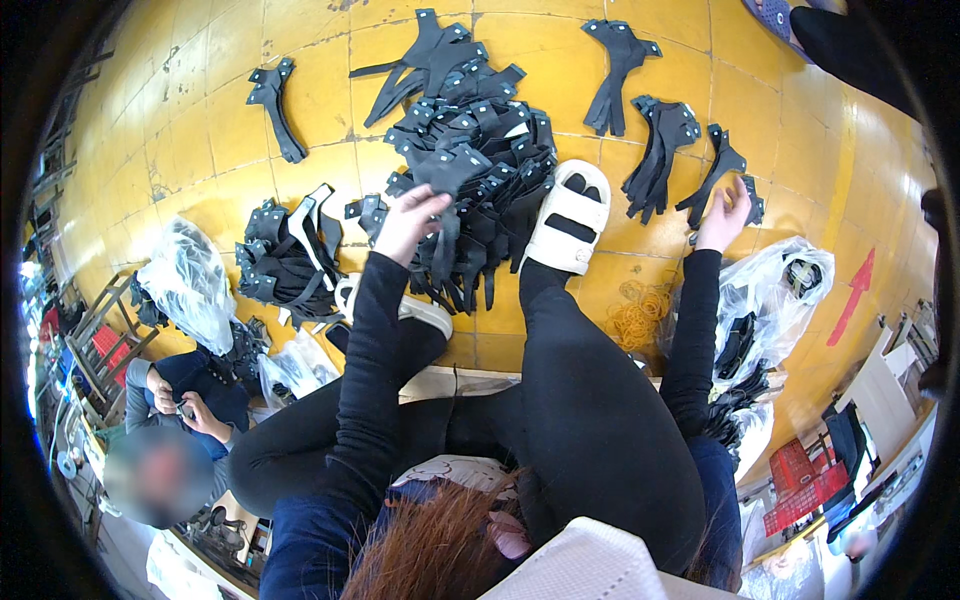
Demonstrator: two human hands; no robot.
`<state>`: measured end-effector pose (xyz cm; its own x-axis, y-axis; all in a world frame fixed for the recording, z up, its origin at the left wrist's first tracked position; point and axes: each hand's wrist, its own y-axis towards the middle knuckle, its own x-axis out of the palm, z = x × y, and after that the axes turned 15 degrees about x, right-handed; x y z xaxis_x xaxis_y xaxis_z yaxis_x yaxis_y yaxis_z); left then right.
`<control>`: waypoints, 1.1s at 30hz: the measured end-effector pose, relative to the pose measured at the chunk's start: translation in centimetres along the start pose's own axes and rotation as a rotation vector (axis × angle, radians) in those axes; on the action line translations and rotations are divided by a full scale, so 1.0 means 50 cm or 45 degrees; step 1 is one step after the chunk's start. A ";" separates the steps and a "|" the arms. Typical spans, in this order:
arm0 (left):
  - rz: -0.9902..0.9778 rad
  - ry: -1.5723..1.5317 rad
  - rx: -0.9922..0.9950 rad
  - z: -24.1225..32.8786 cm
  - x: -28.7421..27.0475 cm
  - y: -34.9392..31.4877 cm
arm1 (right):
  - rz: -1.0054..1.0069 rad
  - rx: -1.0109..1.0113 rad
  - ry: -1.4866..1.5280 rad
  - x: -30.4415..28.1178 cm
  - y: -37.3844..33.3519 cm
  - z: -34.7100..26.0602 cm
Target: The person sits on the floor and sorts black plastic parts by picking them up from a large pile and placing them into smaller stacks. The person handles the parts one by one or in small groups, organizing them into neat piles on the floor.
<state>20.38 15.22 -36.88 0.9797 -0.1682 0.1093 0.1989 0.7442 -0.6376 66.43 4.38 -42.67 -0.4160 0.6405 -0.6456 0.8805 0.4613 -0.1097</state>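
My left hand [412, 222] is closed, its fingertips pinching a black fabric piece [452, 168] with small pale tags at its corners. This piece lies over a large heap of similar black pieces [490, 140] on the floor between my feet. My right hand [727, 215] is at the near end of a small bundle of black strips [715, 178] on the right, its thumb and fingers apart. Part of another black piece [755, 203] shows beside that hand. The palm side is hidden, and I see nothing held there.
Other black bundles lie on the yellow tiles: one [278, 108] at far left, others [615, 75] at right. A dark pile [275, 255] and plastic bag [190, 280] are left; yellow cords [640, 315] and another bag [775, 290] right. A person [190, 400] sits at lower left.
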 end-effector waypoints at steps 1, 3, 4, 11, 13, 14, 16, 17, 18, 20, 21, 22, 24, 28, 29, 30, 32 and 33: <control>0.035 0.183 0.021 -0.018 0.013 0.000 | -0.053 -0.062 -0.052 0.008 -0.011 -0.021; -0.070 0.820 0.212 -0.063 0.004 0.012 | -0.128 -0.181 -0.156 0.019 -0.025 -0.050; -0.004 1.009 0.303 -0.054 0.023 0.001 | -0.147 -0.192 -0.126 0.030 -0.034 -0.063; 0.192 0.891 0.502 -0.042 -0.004 0.020 | -0.373 -0.342 -0.080 0.068 -0.079 -0.116; 0.278 0.889 0.564 -0.031 -0.017 0.037 | -0.440 -0.320 -0.051 0.079 -0.088 -0.126; 0.308 0.859 0.615 -0.025 -0.024 0.046 | -0.474 -0.299 -0.031 0.086 -0.093 -0.131; 0.285 0.787 0.626 -0.009 -0.028 0.069 | -0.538 -0.255 0.002 0.099 -0.109 -0.146; 0.277 0.735 0.641 -0.004 -0.024 0.080 | -0.543 -0.294 -0.011 0.107 -0.117 -0.151; 0.265 0.677 0.657 0.005 -0.014 0.090 | -0.572 -0.293 -0.006 0.111 -0.121 -0.151; 0.183 0.855 0.678 0.022 0.007 0.108 | -0.626 -0.292 0.003 0.119 -0.129 -0.149; 0.159 0.947 0.719 0.019 0.004 0.121 | -0.654 -0.286 0.017 0.125 -0.137 -0.154; 0.134 1.040 0.759 0.016 0.002 0.132 | -0.685 -0.286 0.018 0.130 -0.143 -0.159; 0.085 1.204 0.754 0.016 0.010 0.140 | -0.738 -0.283 0.006 0.133 -0.152 -0.163; 0.057 1.192 0.545 0.033 0.037 0.138 | -0.781 -0.334 -0.036 0.128 -0.161 -0.157; 0.064 1.203 0.570 0.032 0.038 0.137 | -0.784 -0.341 -0.029 0.128 -0.162 -0.152; 0.073 1.215 0.594 0.031 0.036 0.136 | -0.787 -0.347 -0.027 0.127 -0.163 -0.151; 0.084 1.295 0.595 0.022 0.028 0.131 | -0.795 -0.362 -0.024 0.124 -0.167 -0.150; 0.092 1.337 0.596 0.016 0.022 0.130 | -0.798 -0.360 -0.026 0.123 -0.168 -0.149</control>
<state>22.78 20.40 -40.29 0.5280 -0.4074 -0.7452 0.3487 0.9041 -0.2472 54.77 9.03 -40.10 -0.8207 0.1899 -0.5389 0.3803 0.8854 -0.2673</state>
